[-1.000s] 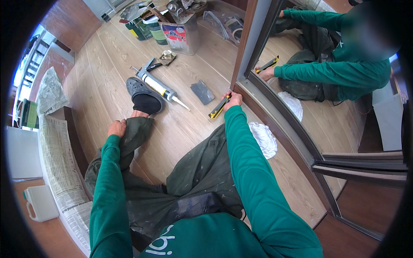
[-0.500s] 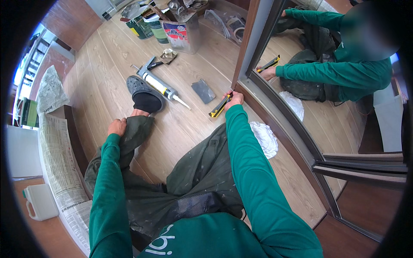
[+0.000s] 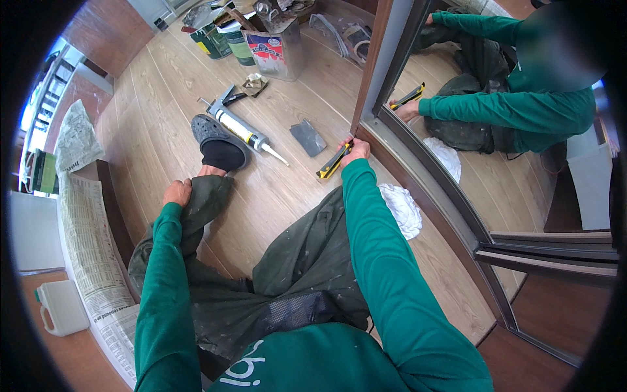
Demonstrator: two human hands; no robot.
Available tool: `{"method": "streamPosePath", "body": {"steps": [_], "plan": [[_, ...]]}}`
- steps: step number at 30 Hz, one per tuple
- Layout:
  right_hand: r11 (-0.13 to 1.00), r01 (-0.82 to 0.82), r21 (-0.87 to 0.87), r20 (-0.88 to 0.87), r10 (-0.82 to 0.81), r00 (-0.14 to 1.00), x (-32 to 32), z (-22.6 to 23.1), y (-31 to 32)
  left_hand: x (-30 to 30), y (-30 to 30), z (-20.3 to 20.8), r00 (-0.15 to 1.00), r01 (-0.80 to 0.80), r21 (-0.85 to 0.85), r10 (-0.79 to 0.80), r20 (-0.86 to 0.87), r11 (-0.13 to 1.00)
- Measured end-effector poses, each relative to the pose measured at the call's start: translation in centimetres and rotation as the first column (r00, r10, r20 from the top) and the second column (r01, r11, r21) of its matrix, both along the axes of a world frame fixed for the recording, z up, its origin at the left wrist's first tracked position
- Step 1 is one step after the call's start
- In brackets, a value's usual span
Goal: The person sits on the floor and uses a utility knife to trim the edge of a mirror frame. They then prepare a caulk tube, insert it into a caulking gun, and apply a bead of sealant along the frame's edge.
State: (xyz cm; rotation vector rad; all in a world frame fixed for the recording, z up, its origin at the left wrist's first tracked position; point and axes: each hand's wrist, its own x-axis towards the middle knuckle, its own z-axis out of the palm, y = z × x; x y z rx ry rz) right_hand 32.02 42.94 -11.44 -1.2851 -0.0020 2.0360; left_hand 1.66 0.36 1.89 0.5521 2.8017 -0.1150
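Observation:
My right hand [image 3: 356, 151] is closed round a yellow and black utility knife [image 3: 334, 162], at the foot of the brown frame [image 3: 385, 153] of a mirrored sliding door. The knife's tip end lies against or very near the frame's bottom corner; the blade itself is too small to make out. The mirror [image 3: 522, 189] repeats my arm and the knife. My left hand [image 3: 177, 192] is wrapped on the dark trouser leg [image 3: 209, 196] at my left shin, above a grey clog [image 3: 212, 134]. Left of the knife lies a dark grey flat sheet [image 3: 308, 138].
A caulking gun [image 3: 241, 127] with a white nozzle lies on the wooden floor beside the clog. A crumpled white cloth [image 3: 401, 210] sits by my right forearm. Farther off stand a metal can [image 3: 277, 55] and paint tins [image 3: 238, 46]. Newspaper [image 3: 91, 242] covers a ledge at left, near a white jug [image 3: 62, 307].

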Motion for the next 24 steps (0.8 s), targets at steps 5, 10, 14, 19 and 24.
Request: {"method": "streamPosePath", "body": {"steps": [5, 10, 14, 19, 24], "plan": [[0.999, -0.037, -0.035, -0.030, 0.036, 0.999, 0.0, 0.3, 0.2, -0.3, -0.1, -0.1, 0.997, 0.075, -0.017, -0.075, 0.021, 0.997], [0.999, -0.047, -0.003, -0.027, 0.047, 0.999, 0.0, 0.4, 0.1, 0.2, 0.1, 0.1, 1.000, 0.026, 0.003, -0.026, 0.000, 1.000], [0.998, -0.059, 0.014, -0.015, 0.059, 0.998, 0.0, 0.4, 0.3, -0.4, -0.2, -0.5, 0.999, 0.046, -0.004, -0.046, 0.001, 0.999], [0.997, -0.069, 0.025, -0.017, 0.069, 0.997, -0.1, 0.5, 0.2, -1.5, -0.8, -1.9, 0.997, 0.072, -0.007, -0.072, -0.009, 0.997], [0.994, -0.092, 0.064, 0.081, 0.087, 0.993, -0.2, 0.5, 0.0, -1.6, -1.0, -2.1, 0.997, 0.072, -0.003, -0.072, -0.006, 0.997]]}}
